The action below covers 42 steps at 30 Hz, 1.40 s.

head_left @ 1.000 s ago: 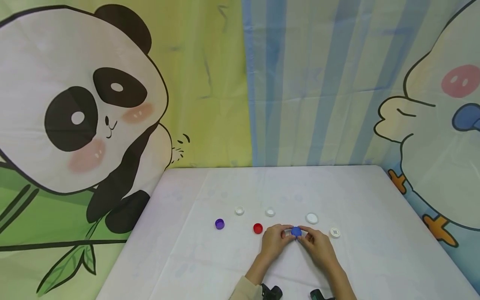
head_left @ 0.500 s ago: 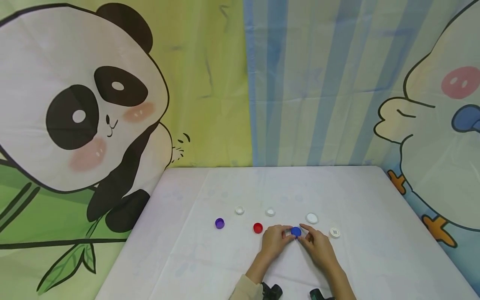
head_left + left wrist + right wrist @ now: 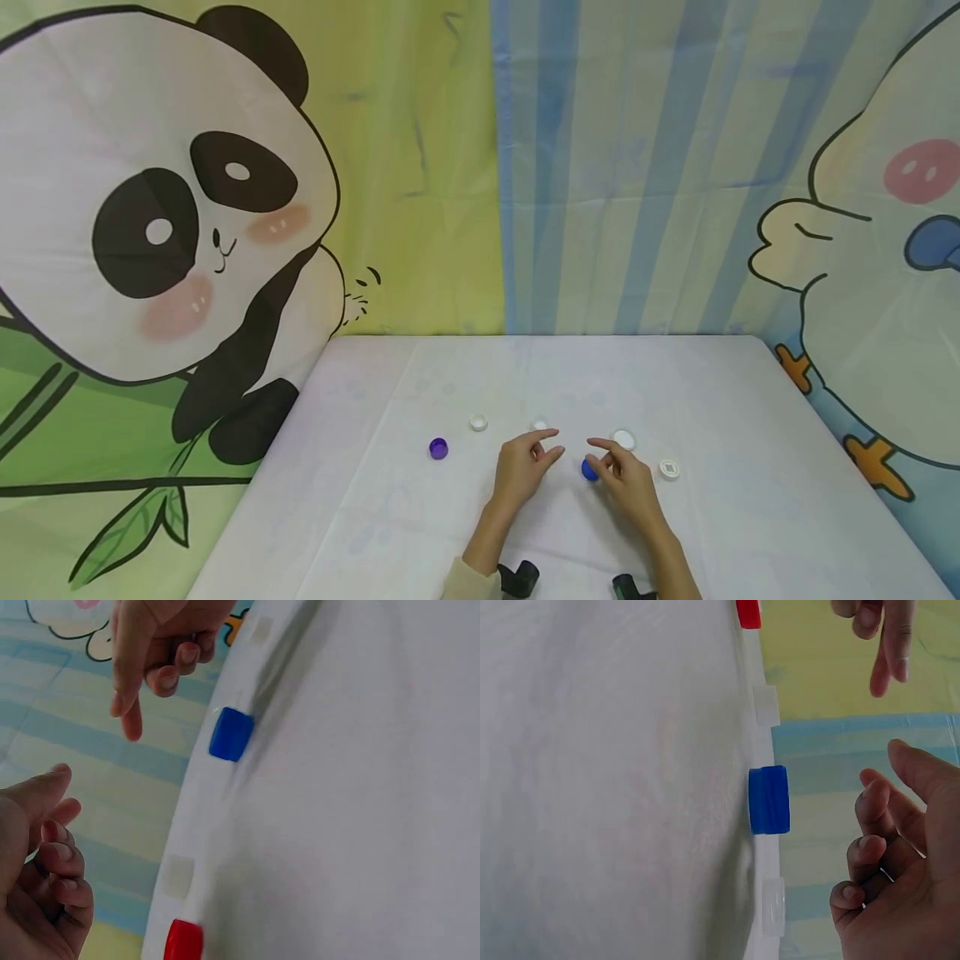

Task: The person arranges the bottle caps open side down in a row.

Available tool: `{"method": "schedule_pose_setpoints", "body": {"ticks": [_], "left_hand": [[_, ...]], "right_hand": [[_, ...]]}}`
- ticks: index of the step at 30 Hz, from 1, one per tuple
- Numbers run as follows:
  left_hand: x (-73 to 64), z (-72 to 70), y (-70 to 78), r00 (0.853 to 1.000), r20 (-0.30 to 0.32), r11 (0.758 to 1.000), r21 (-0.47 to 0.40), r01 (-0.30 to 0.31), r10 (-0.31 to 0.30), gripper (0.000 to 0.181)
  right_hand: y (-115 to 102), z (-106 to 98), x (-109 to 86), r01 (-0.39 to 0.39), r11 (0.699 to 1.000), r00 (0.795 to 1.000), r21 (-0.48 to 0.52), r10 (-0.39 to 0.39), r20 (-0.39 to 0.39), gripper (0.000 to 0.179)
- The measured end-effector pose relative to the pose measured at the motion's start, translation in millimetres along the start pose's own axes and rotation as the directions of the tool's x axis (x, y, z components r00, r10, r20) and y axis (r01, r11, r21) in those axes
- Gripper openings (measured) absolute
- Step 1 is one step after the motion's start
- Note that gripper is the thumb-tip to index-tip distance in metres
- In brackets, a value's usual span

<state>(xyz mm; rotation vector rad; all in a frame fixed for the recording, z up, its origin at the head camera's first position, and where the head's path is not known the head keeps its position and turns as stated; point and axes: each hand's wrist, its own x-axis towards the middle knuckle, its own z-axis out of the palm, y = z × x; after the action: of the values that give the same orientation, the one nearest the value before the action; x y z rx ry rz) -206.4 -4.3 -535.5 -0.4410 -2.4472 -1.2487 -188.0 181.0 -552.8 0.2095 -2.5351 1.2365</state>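
A blue bottle cap (image 3: 588, 472) stands on the white table, partly covered by the right fingers in the head view; both wrist views show it whole. My right hand (image 3: 628, 485) hovers over and beside it, index finger and thumb stretched out and spread apart. To the left, my left hand (image 3: 517, 471) is raised with its thumb and index finger apart and its other fingers loosely bent. Neither hand holds anything, and a gap lies between them. A red cap (image 3: 184, 941) sits on the table, hidden behind the left hand in the head view.
A purple cap (image 3: 438, 448) lies on the left of the white table (image 3: 420, 517). White caps stand farther back: one at the left (image 3: 478, 422), one partly behind the left hand (image 3: 539, 424), a wider one (image 3: 624, 438), and a square-marked one (image 3: 669, 470) at the right.
Both hands have let go of the blue cap and lifted. The left hand has moved left, now covering the red cap; the right has moved slightly left over the blue cap, which stays on the table.
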Motion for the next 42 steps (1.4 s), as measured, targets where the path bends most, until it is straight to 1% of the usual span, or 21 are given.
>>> {"method": "schedule_pose_setpoints", "body": {"ticks": [2, 4, 7, 9, 11, 13, 16, 20, 23, 26, 29, 32, 36, 40, 42], "left_hand": [[1.9, -10.8, -3.7, 0.999, -0.023, 1.000, -0.006, 0.025, -0.025, 0.029], [2.3, -21.1, -9.9, 0.998, -0.036, 0.998, -0.004, 0.055, -0.055, 0.032], [0.2, -32.4, -24.2, 0.995, -0.044, 0.996, 0.031, 0.087, -0.086, 0.035], [-2.5, -39.1, -33.5, 0.995, -0.039, 0.995, 0.051, 0.091, -0.089, 0.036], [-5.4, -44.3, -42.1, 0.994, -0.022, 0.993, 0.060, 0.104, -0.103, 0.037], [-7.6, -49.0, -48.5, 0.993, 0.006, 0.992, 0.048, 0.119, -0.119, 0.037], [-9.7, -53.7, -56.2, 0.988, 0.079, 0.991, 0.017, 0.134, -0.135, 0.039], [-10.6, -55.1, -64.0, 0.976, 0.177, 0.992, 0.003, 0.130, -0.128, 0.041], [-11.7, -53.3, -68.2, 0.969, 0.210, 0.991, 0.031, 0.130, -0.134, 0.041], [-13.8, -50.6, -72.2, 0.966, 0.214, 0.989, 0.057, 0.133, -0.143, 0.039], [-16.5, -48.9, -75.3, 0.967, 0.208, 0.988, 0.079, 0.136, -0.149, 0.035], [-18.4, -48.0, -76.7, 0.971, 0.191, 0.987, 0.103, 0.125, -0.143, 0.032], [-19.2, -46.3, -78.4, 0.977, 0.168, 0.984, 0.139, 0.107, -0.130, 0.029], [-18.7, -44.2, -79.5, 0.979, 0.159, 0.981, 0.171, 0.096, -0.124, 0.027], [-18.4, -43.4, -79.9, 0.981, 0.156, 0.979, 0.180, 0.090, -0.119, 0.026]], "right_hand": [[-8, 5, 2.3, -0.005, 1.000, 1.000, 0.011, 0.005, 0.007, 0.028], [-16, 11, 4.0, 0.009, 1.000, 1.000, 0.026, -0.009, -0.002, 0.026], [-27, 20, 7.1, 0.042, 0.998, 0.999, 0.054, -0.041, -0.027, 0.022], [-33, 27, 8.7, 0.070, 0.995, 0.997, 0.073, -0.067, -0.043, 0.020], [-38, 35, 10.4, 0.085, 0.993, 0.996, 0.083, -0.081, -0.042, 0.020], [-41, 43, 11.3, 0.097, 0.991, 0.995, 0.090, -0.095, -0.030, 0.020], [-44, 53, 11.4, 0.088, 0.988, 0.996, 0.124, -0.091, 0.021, 0.022], [-45, 63, 10.9, 0.049, 0.989, 0.994, 0.139, -0.063, 0.092, 0.025], [-43, 70, 10.3, 0.005, 0.993, 0.989, 0.115, -0.022, 0.144, 0.028], [-40, 76, 9.7, -0.034, 0.995, 0.982, 0.092, 0.017, 0.188, 0.031], [-38, 81, 9.1, -0.047, 0.996, 0.982, 0.075, 0.032, 0.184, 0.033], [-38, 84, 9.5, -0.038, 0.998, 0.985, 0.058, 0.028, 0.168, 0.032], [-37, 88, 10.3, -0.017, 1.000, 0.985, 0.010, 0.015, 0.169, 0.029], [-39, 88, 10.7, 0.004, 1.000, 0.989, -0.024, 0.000, 0.149, 0.026], [-39, 87, 10.9, 0.000, 1.000, 0.990, -0.025, 0.004, 0.144, 0.025]]}}
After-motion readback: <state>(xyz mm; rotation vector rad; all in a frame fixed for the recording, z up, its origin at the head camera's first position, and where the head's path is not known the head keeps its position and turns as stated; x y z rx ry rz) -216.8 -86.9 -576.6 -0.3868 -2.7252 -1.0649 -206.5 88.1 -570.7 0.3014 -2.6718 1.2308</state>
